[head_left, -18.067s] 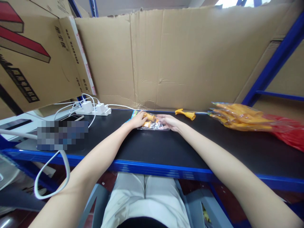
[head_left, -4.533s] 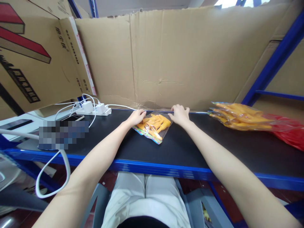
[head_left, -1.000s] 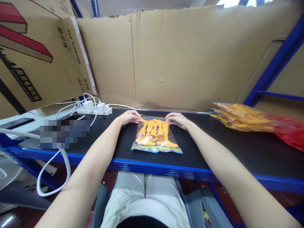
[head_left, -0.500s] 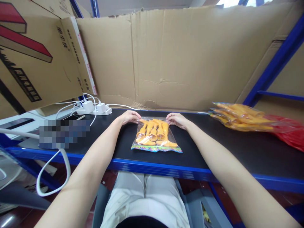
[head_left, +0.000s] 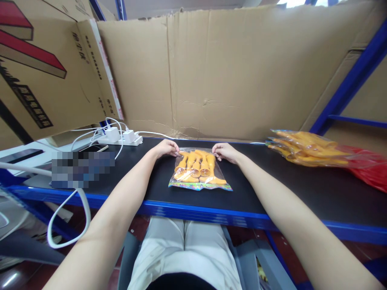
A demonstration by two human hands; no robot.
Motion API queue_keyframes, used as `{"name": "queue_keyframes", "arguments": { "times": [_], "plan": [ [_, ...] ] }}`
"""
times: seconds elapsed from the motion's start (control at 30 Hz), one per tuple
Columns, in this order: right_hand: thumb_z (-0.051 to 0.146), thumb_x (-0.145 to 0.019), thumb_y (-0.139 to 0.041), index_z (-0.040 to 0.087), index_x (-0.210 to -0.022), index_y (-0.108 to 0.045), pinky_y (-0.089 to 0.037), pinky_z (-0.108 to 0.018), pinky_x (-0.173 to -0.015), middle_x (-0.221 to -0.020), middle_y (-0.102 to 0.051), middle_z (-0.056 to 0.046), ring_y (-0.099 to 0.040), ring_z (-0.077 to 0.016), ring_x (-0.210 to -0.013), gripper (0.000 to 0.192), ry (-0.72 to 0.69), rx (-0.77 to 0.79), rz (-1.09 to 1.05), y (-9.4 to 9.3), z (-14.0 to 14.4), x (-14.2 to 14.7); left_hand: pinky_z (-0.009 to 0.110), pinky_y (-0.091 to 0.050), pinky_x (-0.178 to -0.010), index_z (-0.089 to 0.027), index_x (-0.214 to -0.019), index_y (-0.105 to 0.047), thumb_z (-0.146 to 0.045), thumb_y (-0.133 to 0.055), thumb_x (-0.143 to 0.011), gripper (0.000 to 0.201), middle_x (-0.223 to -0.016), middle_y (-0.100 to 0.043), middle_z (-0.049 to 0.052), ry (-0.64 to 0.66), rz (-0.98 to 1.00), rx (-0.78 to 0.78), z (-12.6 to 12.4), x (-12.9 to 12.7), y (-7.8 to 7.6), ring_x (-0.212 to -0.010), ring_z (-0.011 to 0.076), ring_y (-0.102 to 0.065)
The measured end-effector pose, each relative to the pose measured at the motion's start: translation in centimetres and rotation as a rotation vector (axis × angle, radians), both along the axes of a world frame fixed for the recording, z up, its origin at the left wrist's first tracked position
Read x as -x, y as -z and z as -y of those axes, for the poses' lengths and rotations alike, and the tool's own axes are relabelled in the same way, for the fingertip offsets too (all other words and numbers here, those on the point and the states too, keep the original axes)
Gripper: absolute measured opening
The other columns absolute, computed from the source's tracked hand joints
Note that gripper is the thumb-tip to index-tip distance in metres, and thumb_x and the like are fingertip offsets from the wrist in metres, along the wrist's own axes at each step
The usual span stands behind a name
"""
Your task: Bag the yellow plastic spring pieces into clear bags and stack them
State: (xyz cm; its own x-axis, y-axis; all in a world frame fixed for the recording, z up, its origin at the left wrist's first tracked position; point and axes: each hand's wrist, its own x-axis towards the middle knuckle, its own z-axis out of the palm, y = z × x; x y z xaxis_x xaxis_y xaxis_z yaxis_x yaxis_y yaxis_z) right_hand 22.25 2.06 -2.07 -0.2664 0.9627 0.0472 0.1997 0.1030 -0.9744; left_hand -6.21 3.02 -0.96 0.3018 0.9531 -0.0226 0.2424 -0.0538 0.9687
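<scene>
A clear plastic bag (head_left: 198,186) with a colourful printed strip along its near edge lies flat on the black tabletop. Inside it are several orange-yellow hollow pieces (head_left: 196,165), wide and open at one end and narrow at the other; their exact kind I cannot make out. My left hand (head_left: 166,148) pinches the bag's far left corner between thumb and fingers. At the far right corner, my right hand (head_left: 225,152) grips the film in the same way. Both forearms rest low over the table's front edge.
More bags of orange-yellow pieces (head_left: 305,147) are stacked at the right, beside a red plastic bag (head_left: 365,165). A white power strip (head_left: 121,139) with cables stands at the back left. Cardboard (head_left: 242,72) walls the rear; blue frame posts (head_left: 347,76) rise at right.
The bag's near edge has shifted very slightly away from me, and the film lies a little differently. Both hands keep their hold on the far corners.
</scene>
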Motion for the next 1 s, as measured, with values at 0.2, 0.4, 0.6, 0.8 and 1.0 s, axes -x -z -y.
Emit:
{"name": "queue_keyframes", "arguments": {
  "times": [0.2,0.4,0.6,0.8,1.0],
  "plan": [
    [0.001,-0.061,-0.042,0.016,-0.059,-0.05,-0.03,-0.016,-0.032,-0.037,-0.041,0.006,-0.035,-0.0043,-0.031,0.017,0.005,-0.08,0.115,0.2,-0.3,0.0,0.022,-0.049,-0.053,-0.011,-0.051,-0.056,0.004,-0.045,-0.059,0.02,-0.045,-0.06,0.001,-0.033,-0.145,-0.148,-0.6,-0.7,0.4,-0.052,0.0125,-0.062],
    [0.003,-0.061,-0.04,0.016,-0.058,-0.047,-0.027,-0.017,-0.034,-0.041,-0.041,0.006,-0.033,-0.0033,-0.03,0.016,0.016,-0.18,0.316,-0.1,-0.2,0.3,0.019,-0.043,-0.05,-0.014,-0.051,-0.057,0.002,-0.039,-0.056,0.024,-0.039,-0.052,-0.003,-0.033,-0.421,-0.405,-1.1,-0.7,0.7,-0.042,0.0088,-0.054],
    [0.001,-0.059,-0.035,0.016,-0.056,-0.047,-0.03,-0.018,-0.046,-0.049,-0.046,0.004,-0.039,-0.0055,-0.041,0.019,-0.003,-0.372,0.616,-0.6,0.1,0.5,0.021,-0.038,-0.057,-0.015,-0.049,-0.059,-0.001,-0.041,-0.053,0.024,-0.045,-0.054,-0.001,-0.045,-0.71,-0.687,-1.0,-0.7,0.6,-0.051,0.0114,-0.052],
    [0.002,-0.058,-0.035,0.016,-0.054,-0.046,-0.033,-0.019,-0.057,-0.056,-0.052,0.001,-0.045,-0.009,-0.058,0.018,-0.033,-0.456,0.768,-1.1,0.4,0.8,0.022,-0.035,-0.059,-0.017,-0.053,-0.06,-0.004,-0.045,-0.058,0.02,-0.061,-0.06,0.003,-0.079,-0.884,-0.74,-0.5,-1.2,0.5,-0.063,0.0139,-0.052],
    [0.007,-0.068,-0.037,0.016,-0.055,-0.047,-0.032,-0.02,-0.054,-0.058,-0.053,-0.001,-0.045,-0.0099,-0.055,0.019,-0.013,-0.337,0.785,-1.5,0.7,1.1,0.023,-0.033,-0.06,-0.016,-0.058,-0.059,-0.006,-0.045,-0.065,0.019,-0.074,-0.06,0.006,-0.097,-0.973,-0.854,0.3,-1.5,0.0,-0.071,0.0155,-0.053]
  ]
}}
